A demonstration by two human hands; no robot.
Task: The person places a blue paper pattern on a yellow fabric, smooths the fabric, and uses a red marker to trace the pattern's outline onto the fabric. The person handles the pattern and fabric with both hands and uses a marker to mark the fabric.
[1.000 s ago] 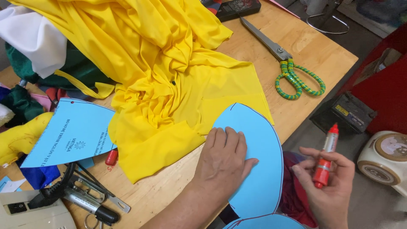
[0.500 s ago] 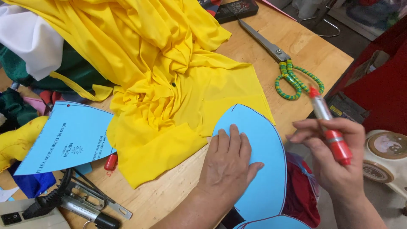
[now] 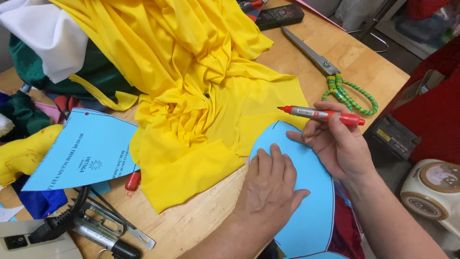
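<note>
— Wooden table [image 3: 335, 52], heaped with one yellow fabric [image 3: 191, 86]. Beside the fabric?
— One blue paper pattern [image 3: 306, 211] at its lower edge, pinned by left hand [image 3: 270, 189], fingers flat. Right hand [image 3: 338, 144] just beyond, gripping one red marker [image 3: 321, 114]. One pair of scissors [image 3: 330, 72] past the fabric's far edge.

matt yellow cloth [image 3: 191, 86], smooth wooden table [image 3: 354, 52]
</note>
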